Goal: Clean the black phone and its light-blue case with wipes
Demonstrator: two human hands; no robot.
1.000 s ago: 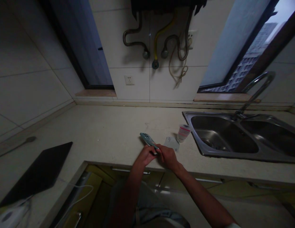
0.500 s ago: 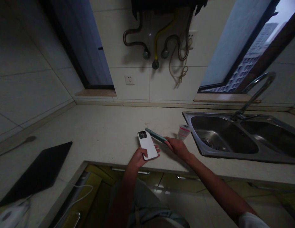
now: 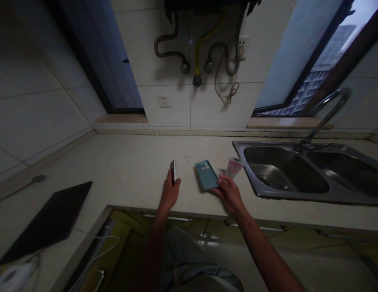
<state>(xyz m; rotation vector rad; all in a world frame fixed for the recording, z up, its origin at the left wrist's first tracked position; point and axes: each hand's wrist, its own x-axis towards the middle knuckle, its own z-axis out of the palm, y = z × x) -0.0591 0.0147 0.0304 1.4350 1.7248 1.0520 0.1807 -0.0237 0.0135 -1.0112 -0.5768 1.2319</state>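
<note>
My left hand (image 3: pixel 169 193) grips a white phone (image 3: pixel 173 170), held on edge above the pale counter (image 3: pixel 128 166). A teal phone case (image 3: pixel 206 174) lies flat on the counter to its right. My right hand (image 3: pixel 229 192) rests at the case's near right corner, fingers spread and loose, fingertips touching or just off it. A small white cup with a pink label (image 3: pixel 234 167) stands just behind the right hand, beside the sink.
A steel double sink (image 3: pixel 298 174) with a curved tap (image 3: pixel 325 117) fills the right side. A black board (image 3: pixel 48 219) lies at the left on the counter, with a white object and cable at the bottom left. Pipes and a wall socket (image 3: pixel 164 101) sit on the tiled back wall.
The case came off the phone. My right hand laid the teal case flat on the counter and loosened its grip; my left hand turned the white phone on edge.
</note>
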